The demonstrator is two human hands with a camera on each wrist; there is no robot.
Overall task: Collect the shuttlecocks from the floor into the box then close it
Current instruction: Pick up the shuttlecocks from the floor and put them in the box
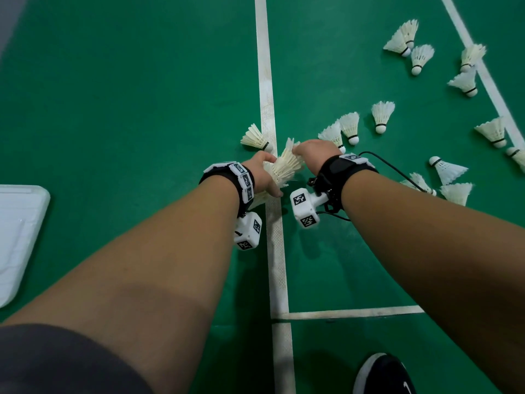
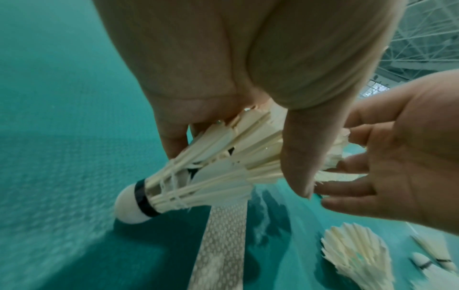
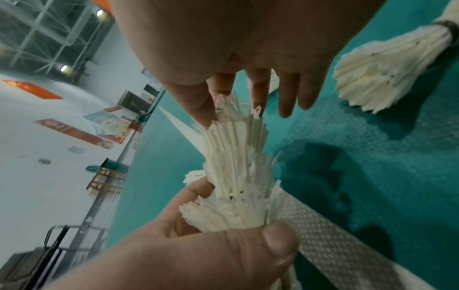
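Observation:
A nested stack of white feather shuttlecocks (image 1: 285, 167) hangs over the white court line, held between both hands. My left hand (image 1: 274, 176) grips the stack round its feathers, cork end (image 2: 131, 204) pointing down and left. My right hand (image 1: 301, 150) pinches the feather rim of the outermost shuttlecock (image 3: 236, 125) with thumb and fingertips (image 2: 345, 166). Several loose shuttlecocks lie on the green floor, one just left of the line (image 1: 254, 137) and others to the right (image 1: 382, 115). The white box (image 1: 22, 231) shows only as a corner at the left edge.
The white line (image 1: 277, 251) runs down the green floor between my arms. More shuttlecocks are scattered at the top right (image 1: 409, 41) and beside my right wrist (image 1: 449, 172). A black shoe (image 1: 383, 376) stands at the bottom right. A black cable trails from the right wristband.

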